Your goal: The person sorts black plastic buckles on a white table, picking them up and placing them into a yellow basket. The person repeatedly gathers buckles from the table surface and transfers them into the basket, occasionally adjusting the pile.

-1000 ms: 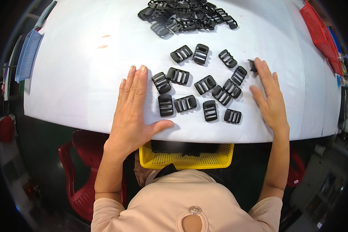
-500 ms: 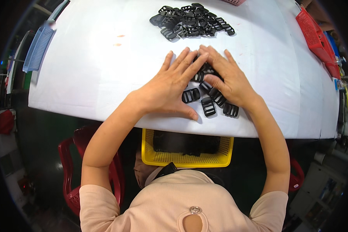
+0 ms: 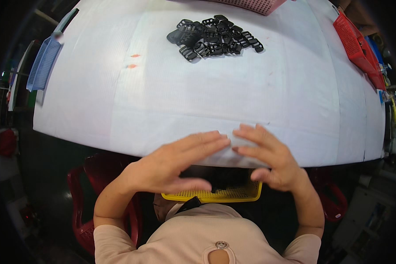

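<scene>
My left hand (image 3: 180,160) is at the table's near edge, above the yellow basket (image 3: 246,195), with its fingers stretched out and nothing in it. Facing it, my right hand (image 3: 270,158) is likewise open, fingers apart and curved inward. Both hands partly cover the basket, which sits below the table edge and has black pieces (image 3: 224,180) inside. Farther off on the white-covered table (image 3: 171,97) lies a heap of black plastic strap buckles (image 3: 215,37), out of reach of both hands' fingers.
A pink basket (image 3: 255,5) stands at the table's far edge. Red baskets (image 3: 356,48) line the right side, and a blue basket (image 3: 44,64) hangs at the left edge. Dark red chairs (image 3: 77,193) stand below the table on either side.
Both hands have drawn back toward me from the tabletop to its near edge. The small group of buckles under them has gone from the table. The view has shifted slightly.
</scene>
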Demonstrator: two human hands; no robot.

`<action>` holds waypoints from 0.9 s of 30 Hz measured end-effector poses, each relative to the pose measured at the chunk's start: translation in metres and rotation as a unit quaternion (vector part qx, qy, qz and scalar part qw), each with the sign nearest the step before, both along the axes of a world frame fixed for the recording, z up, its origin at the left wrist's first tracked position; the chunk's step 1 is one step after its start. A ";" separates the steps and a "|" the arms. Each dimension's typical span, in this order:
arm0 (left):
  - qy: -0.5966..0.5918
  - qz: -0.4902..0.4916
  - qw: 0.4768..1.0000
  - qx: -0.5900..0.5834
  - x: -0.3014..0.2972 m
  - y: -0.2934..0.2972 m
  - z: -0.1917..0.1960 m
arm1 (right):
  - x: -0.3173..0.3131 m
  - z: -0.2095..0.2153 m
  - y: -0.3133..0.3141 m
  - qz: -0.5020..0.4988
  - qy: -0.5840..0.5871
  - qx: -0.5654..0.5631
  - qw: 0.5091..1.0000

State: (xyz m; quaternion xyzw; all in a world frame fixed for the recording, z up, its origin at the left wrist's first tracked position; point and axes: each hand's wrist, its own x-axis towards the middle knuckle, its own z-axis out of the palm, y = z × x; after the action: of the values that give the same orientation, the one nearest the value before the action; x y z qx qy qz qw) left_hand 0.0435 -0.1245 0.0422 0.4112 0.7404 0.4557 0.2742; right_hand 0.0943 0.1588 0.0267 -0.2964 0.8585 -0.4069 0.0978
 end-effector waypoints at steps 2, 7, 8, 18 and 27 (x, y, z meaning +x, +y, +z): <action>-0.010 0.180 0.984 0.008 -0.015 0.008 -0.003 | -0.057 -0.004 0.008 -0.070 0.092 0.002 0.993; 0.038 0.342 0.939 0.002 -0.045 0.036 -0.014 | -0.202 -0.033 0.020 -0.251 0.074 -0.061 0.963; 0.125 0.338 0.932 0.019 -0.049 0.037 -0.023 | -0.214 -0.028 0.008 -0.256 -0.005 -0.095 0.962; 0.267 0.359 0.894 -0.008 -0.044 0.027 -0.037 | -0.158 -0.022 0.001 -0.069 -0.002 -0.102 0.992; 0.416 0.252 0.871 -0.063 -0.066 0.045 -0.036 | -0.115 -0.019 -0.016 -0.113 0.291 0.091 0.946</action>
State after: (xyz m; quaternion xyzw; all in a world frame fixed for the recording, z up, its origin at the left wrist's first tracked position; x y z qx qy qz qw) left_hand -0.0226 -0.0795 0.0060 0.3441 0.8916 0.2483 -0.1581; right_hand -0.0211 0.1432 0.0075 -0.2928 0.9107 -0.2316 -0.1767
